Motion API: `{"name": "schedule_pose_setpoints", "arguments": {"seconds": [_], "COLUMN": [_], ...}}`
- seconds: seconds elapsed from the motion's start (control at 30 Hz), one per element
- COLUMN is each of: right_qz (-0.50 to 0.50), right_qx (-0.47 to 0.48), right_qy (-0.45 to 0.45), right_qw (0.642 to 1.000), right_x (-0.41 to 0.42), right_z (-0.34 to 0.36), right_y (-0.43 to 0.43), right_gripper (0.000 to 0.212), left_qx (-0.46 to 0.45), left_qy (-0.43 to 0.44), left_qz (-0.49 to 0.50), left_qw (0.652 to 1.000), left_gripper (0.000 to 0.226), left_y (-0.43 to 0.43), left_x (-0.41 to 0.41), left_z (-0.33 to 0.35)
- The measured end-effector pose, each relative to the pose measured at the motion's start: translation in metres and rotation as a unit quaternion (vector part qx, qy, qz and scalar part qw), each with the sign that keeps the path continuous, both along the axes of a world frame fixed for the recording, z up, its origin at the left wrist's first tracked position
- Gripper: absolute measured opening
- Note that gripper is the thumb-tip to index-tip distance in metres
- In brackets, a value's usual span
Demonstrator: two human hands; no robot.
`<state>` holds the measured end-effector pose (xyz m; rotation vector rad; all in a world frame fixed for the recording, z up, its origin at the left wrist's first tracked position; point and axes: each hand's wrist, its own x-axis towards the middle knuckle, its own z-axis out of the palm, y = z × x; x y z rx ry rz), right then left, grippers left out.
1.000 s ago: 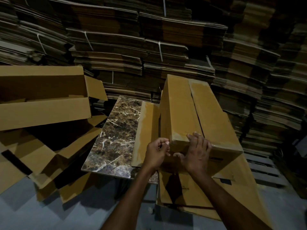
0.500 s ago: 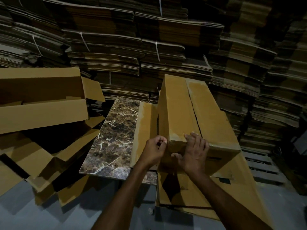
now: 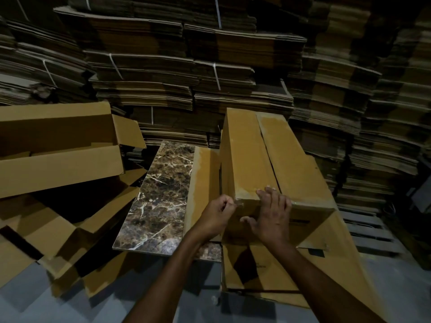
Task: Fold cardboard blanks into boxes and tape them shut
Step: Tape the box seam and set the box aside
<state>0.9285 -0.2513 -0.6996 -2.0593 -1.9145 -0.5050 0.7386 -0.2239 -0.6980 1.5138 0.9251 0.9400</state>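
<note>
The long cardboard box (image 3: 251, 155) stands just right of the frame's centre, its two top flaps folded down and meeting in a seam that runs away from me. The left hand (image 3: 217, 215) has its grip clenched in a pinch at the box's near left corner, on what looks like the end of a shiny tape (image 3: 240, 202). The right hand (image 3: 271, 217) is released, its fingers flat over the near top edge and its thumb spread on the front face. A marble-topped desk (image 3: 161, 194) lies just left of the box. Opened boxes (image 3: 58, 164) pile up at the left, and bundled flat blanks (image 3: 163, 78) fill the background.
</note>
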Motion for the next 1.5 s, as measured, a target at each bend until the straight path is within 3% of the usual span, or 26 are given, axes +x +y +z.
{"name": "schedule_pose_setpoints", "arguments": {"seconds": [0.23,0.37,0.53,0.63,0.73,0.8,0.83,0.87,0.93,0.97,1.03,1.1,1.17,1.23,1.3,1.33,1.5], "right_qz": [0.009,0.078,0.160,0.162,0.148,0.142,0.140,0.137,0.121,0.110,0.090,0.082,0.045,-0.025,-0.082,-0.094,-0.060], "right_qx": [-0.023,0.042,0.030,-0.004,-0.026,-0.033,-0.031,-0.031,-0.038,-0.041,-0.031,0.035,0.127,0.197,0.220,0.213,0.041], "right_qy": [0.026,0.083,0.222,0.348,0.414,0.482,0.531,0.584,0.659,0.677,0.698,0.754,0.819,0.840,0.831,0.820,0.668], "right_qw": [0.999,0.993,0.961,0.923,0.898,0.864,0.835,0.800,0.741,0.726,0.710,0.651,0.558,0.505,0.504,0.523,0.741], "right_x": [0.003,0.000,0.015,0.024,0.024,0.024,0.025,0.026,0.029,0.030,0.042,0.066,0.105,0.151,0.189,0.201,0.206], "right_z": [0.002,0.006,0.013,0.020,0.027,0.035,0.041,0.048,0.062,0.068,0.075,0.077,0.078,0.081,0.084,0.083,0.074], "right_y": [-0.006,-0.006,-0.009,-0.015,-0.021,-0.026,-0.030,-0.035,-0.044,-0.050,-0.063,-0.078,-0.095,-0.109,-0.118,-0.118,-0.102], "right_gripper": [0.093,0.062,0.049,0.058,0.044,0.035,0.032,0.031,0.032,0.034,0.040,0.039,0.029,0.024,0.020,0.019,0.044], "left_qx": [0.014,0.164,0.302,0.305,0.235,0.187,0.198,0.240,0.346,0.371,0.365,0.360,0.375,0.382,0.381,0.383,0.393], "left_qy": [0.007,0.135,0.194,0.107,-0.004,-0.040,-0.010,0.065,0.231,0.285,0.328,0.337,0.350,0.366,0.376,0.376,0.351], "left_qz": [0.048,0.087,0.107,0.130,0.146,0.158,0.164,0.161,0.126,0.119,0.139,0.181,0.215,0.232,0.235,0.231,0.237], "left_qw": [0.999,0.973,0.927,0.937,0.961,0.969,0.966,0.955,0.901,0.876,0.860,0.851,0.831,0.816,0.811,0.811,0.816], "left_gripper": [0.019,0.017,0.006,0.003,0.018,0.035,0.040,0.045,0.049,0.049,0.043,0.038,0.038,0.035,0.032,0.030,0.029], "left_y": [-0.048,-0.072,-0.074,-0.064,-0.056,-0.055,-0.053,-0.048,-0.038,-0.033,-0.028,-0.025,-0.023,-0.023,-0.024,-0.024,-0.030], "left_x": [0.028,0.067,0.069,0.059,0.050,0.047,0.047,0.048,0.054,0.058,0.063,0.062,0.054,0.043,0.037,0.037,0.064], "left_z": [0.036,0.053,0.038,0.026,0.020,0.018,0.016,0.014,0.008,0.005,0.004,0.005,0.004,0.002,0.002,0.001,0.001]}}
